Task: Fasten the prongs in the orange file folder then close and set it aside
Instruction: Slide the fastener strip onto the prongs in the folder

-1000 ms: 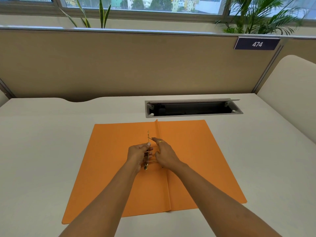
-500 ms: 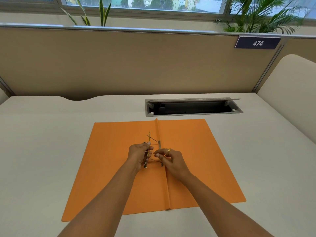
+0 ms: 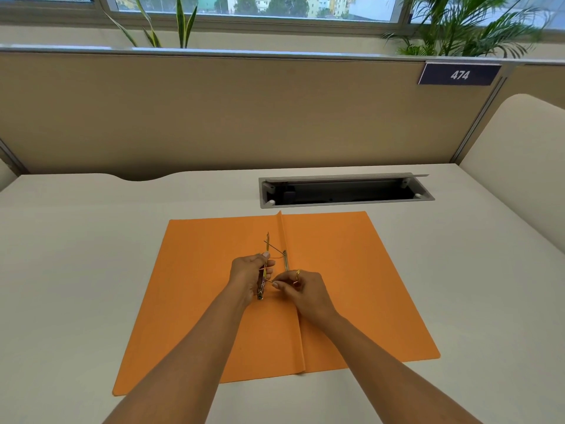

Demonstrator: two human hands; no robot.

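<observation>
While lying open and flat near the middle of the desk (image 3: 76,240), just in front of the cable slot (image 3: 345,191) at the far edge: orange file folder (image 3: 351,286), spine crease running front to back. Beside the crease, thin metal prongs (image 3: 269,243), partly raised and crossed. Left hand (image 3: 249,275) curled around the fastener bar (image 3: 262,283), thumb on top. Right hand (image 3: 301,290), ring on one finger, fingertips pinched on a prong end beside the left.

Both forearms converge over folder (image 3: 195,301) centre; left hand (image 3: 249,275) grips clip bar, right hand (image 3: 301,290) pinches prong.
</observation>
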